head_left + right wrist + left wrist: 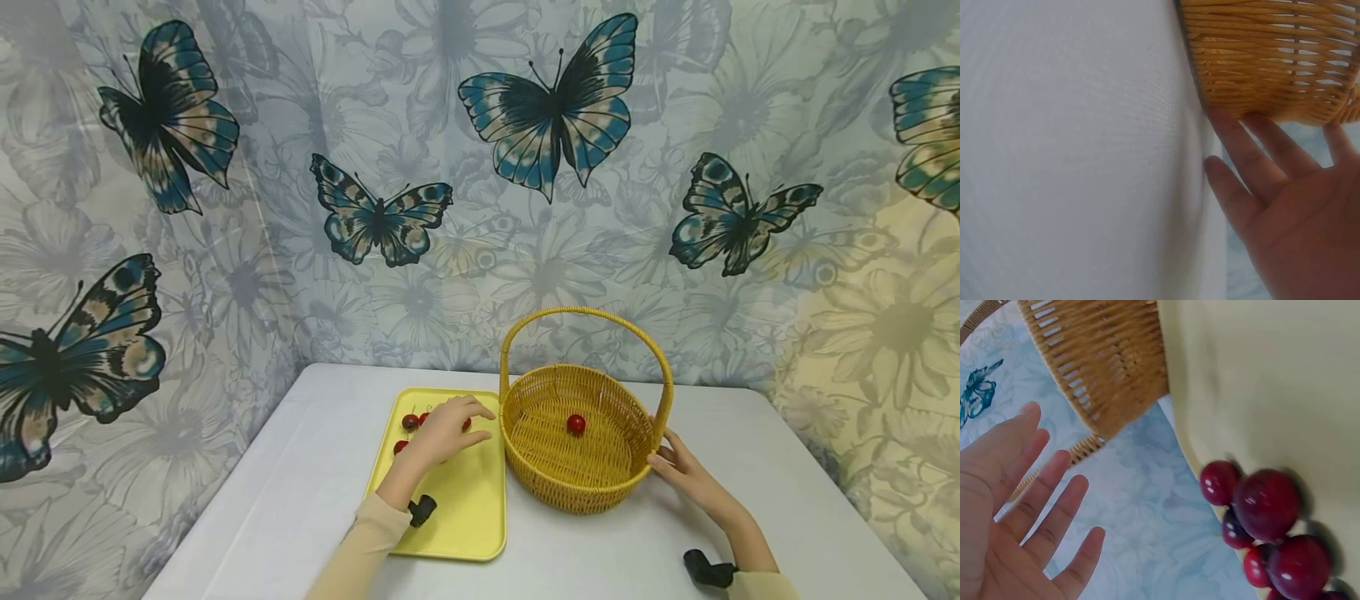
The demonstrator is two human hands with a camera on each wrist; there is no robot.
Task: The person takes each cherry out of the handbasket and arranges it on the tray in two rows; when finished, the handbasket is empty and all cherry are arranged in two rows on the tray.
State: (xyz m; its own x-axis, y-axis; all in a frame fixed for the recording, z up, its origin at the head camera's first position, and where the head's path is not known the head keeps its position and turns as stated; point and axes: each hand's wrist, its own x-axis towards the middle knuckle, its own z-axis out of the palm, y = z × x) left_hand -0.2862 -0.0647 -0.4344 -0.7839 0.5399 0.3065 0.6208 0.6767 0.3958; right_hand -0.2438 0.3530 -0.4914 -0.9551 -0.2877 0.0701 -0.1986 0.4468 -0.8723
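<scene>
My left hand [452, 429] is held above the yellow tray [450, 521], its fingers spread and apart from everything. Several dark red cherries [1267, 505] lie on the tray; in the head view the hand partly hides them. To the tray's right stands a woven basket [577, 498] with a tall arched handle [588, 310]. Inside it, a single red cherry [576, 424] rests on the bottom. At the basket's right side my right hand [693, 479] touches the outer wall near the handle's base with extended fingers, as the right wrist view [1300, 206] also shows.
A white cloth [277, 492] covers the table. Patterned fabric with butterflies [555, 108] hangs behind and at both sides. A black wrist mount [708, 571] sits by the right wrist, another [422, 510] by the left, over the tray.
</scene>
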